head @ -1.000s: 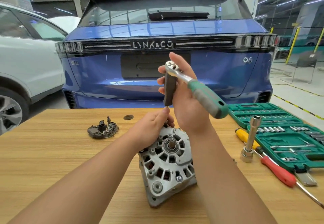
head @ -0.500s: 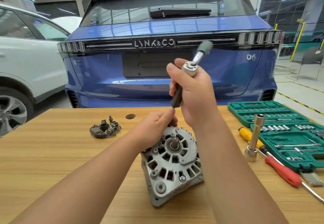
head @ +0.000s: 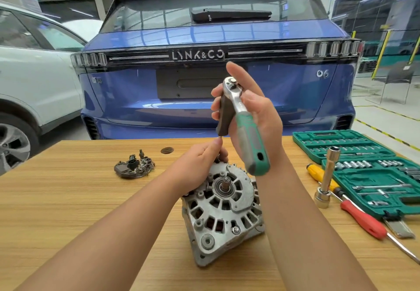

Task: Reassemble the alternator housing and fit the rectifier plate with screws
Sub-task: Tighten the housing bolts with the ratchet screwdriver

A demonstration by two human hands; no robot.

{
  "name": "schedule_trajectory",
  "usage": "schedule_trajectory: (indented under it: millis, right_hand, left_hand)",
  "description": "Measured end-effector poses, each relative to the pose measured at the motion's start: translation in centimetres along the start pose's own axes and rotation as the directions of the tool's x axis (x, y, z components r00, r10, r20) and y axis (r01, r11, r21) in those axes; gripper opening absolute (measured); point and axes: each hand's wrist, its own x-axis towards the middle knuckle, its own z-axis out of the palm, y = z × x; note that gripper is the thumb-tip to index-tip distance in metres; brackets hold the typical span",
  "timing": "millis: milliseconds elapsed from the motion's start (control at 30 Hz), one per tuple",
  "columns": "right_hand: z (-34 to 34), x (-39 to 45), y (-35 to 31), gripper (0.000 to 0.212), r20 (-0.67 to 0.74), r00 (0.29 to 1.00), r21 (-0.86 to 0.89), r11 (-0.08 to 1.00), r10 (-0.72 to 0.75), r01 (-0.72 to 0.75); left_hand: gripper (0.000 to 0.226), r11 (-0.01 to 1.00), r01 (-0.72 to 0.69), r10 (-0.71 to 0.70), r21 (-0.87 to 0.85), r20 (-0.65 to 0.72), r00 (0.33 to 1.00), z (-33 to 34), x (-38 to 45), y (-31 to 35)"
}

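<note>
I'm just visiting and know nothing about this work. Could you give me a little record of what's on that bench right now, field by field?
Surface: wooden table
Main part: alternator, propped on edge, shaft end facing the camera
Left hand: grips the alternator's top edge
Right hand: holds a ratchet wrench with a dark extension hanging from its head above the alternator
Loose part: rectifier plate, lying apart on the table, left of the alternator
Tools at right: green socket set case, open; red-handled screwdriver; yellow-handled screwdriver; long socket
Background: blue car
</note>
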Motion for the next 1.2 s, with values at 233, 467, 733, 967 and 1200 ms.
schedule_trajectory:
  millis: [233,467,733,967,1200]
  right_hand:
    - [1.0,0.4,0.2,0.072,-0.319,0.947,-0.28,0.958,-0.033,-0.061]
    - [1.0,0.6,0.3,0.039,-0.253,0.965,-0.085,0.993,0.063,-0.087]
    - [0.7,0.2,1.2,0.051,-0.089,0.988,-0.095,0.988,-0.129,0.121]
    - [0.1,0.2,0.1,0.037,-0.01,0.999,0.029,0.999,0.035,-0.034]
    - [1.8,0.6,0.8,0.031,-0.394,0.91,-0.446,0.893,-0.127,-0.069]
  left_hand:
    - [0.049,0.999,-0.007,0.007,0.039,-0.004,1.0,0.2,0.3,0.0]
    - [0.056,0.999,-0.01,0.01,0.035,-0.005,1.0,0.1,0.2,0.3]
    - [0.044,0.999,0.017,-0.017,0.037,0.004,1.0,0.2,0.1,0.0]
    - [0.047,1.0,0.016,-0.015,0.012,-0.016,1.0,0.3,0.1,-0.1]
    - [0.052,0.998,-0.016,0.016,0.064,0.006,1.0,0.1,0.0,0.3]
